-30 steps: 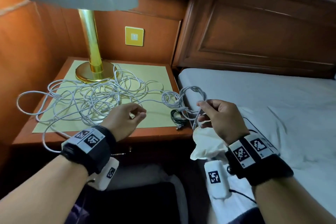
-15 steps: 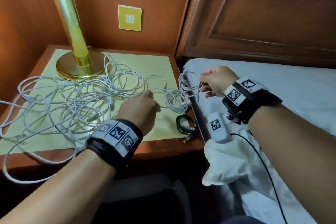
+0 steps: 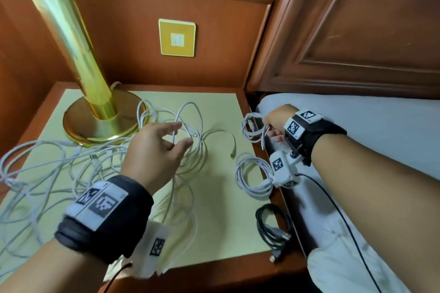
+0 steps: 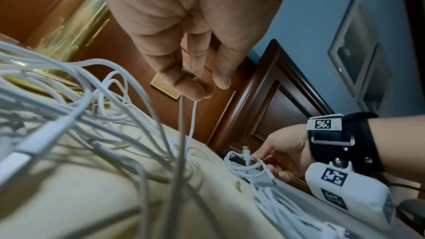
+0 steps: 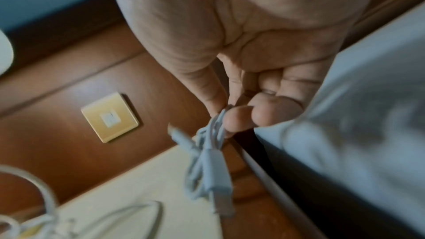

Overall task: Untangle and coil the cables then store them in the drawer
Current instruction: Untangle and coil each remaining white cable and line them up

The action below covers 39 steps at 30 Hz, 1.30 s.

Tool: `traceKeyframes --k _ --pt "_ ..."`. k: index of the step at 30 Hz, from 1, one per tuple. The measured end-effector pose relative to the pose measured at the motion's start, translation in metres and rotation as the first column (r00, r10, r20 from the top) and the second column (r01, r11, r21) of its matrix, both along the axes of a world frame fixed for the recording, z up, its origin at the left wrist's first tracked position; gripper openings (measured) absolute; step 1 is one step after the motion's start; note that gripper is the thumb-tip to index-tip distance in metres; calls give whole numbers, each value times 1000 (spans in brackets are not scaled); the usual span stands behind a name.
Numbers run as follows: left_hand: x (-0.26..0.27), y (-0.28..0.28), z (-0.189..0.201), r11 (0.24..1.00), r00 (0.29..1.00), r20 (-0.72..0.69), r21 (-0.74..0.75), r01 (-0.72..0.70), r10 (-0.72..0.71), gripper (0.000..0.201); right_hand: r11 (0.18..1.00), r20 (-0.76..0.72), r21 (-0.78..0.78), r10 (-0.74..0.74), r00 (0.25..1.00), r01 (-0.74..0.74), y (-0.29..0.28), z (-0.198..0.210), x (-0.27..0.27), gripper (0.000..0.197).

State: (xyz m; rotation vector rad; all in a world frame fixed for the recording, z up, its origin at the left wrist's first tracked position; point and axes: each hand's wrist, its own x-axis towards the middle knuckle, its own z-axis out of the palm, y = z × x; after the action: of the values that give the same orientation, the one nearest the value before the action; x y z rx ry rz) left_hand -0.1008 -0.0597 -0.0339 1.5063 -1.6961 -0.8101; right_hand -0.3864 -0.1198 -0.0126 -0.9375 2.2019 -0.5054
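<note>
A tangle of white cables [image 3: 71, 169] sprawls over the nightstand's yellow mat [image 3: 221, 221]. My left hand [image 3: 181, 138] hovers above its far part. In the left wrist view, thumb and fingertips [image 4: 195, 92] pinch one white strand [image 4: 193, 124] that hangs down into the tangle. My right hand [image 3: 267, 129] is at the nightstand's far right edge by the bed. It grips a small white cable bundle [image 3: 250, 131], whose plug ends [image 5: 218, 179] dangle below the fingers. A second white coil [image 3: 252, 178] lies under my right wrist, and a black coiled cable [image 3: 273, 228] lies nearer me. No drawer is in view.
A brass lamp [image 3: 100, 123] stands at the back left of the nightstand, its shade overhead. A yellow switch plate [image 3: 177, 38] is on the wooden wall. The bed [image 3: 381, 131] with white sheets borders the nightstand on the right, under a dark headboard [image 3: 357, 31].
My left hand has reached forward over the tangle and taken up a single strand. My right hand stays at the bed edge with its bundle. The head camera has moved closer and lower.
</note>
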Motion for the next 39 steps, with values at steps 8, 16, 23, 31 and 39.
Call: traceKeyframes --k 8,16,23,31,39 --pt "1 -12 -9 999 996 85 -23 -23 25 40 952 -32 201 242 970 -231 -30 -19 21 19" --pt "-1 -10 -10 998 986 168 -50 29 -20 43 934 -13 245 271 963 -259 -27 -20 11 17" --pt "-3 -8 -5 998 985 168 -38 43 -36 41 969 -87 153 207 974 -193 -17 -23 7 24" --pt "14 -12 7 993 996 28 -81 -82 85 6 802 -464 32 541 701 -597 -17 8 66 23" --pt "67 -6 17 960 944 -235 -102 -261 232 16 557 -439 452 819 370 -697 -21 -41 133 8"
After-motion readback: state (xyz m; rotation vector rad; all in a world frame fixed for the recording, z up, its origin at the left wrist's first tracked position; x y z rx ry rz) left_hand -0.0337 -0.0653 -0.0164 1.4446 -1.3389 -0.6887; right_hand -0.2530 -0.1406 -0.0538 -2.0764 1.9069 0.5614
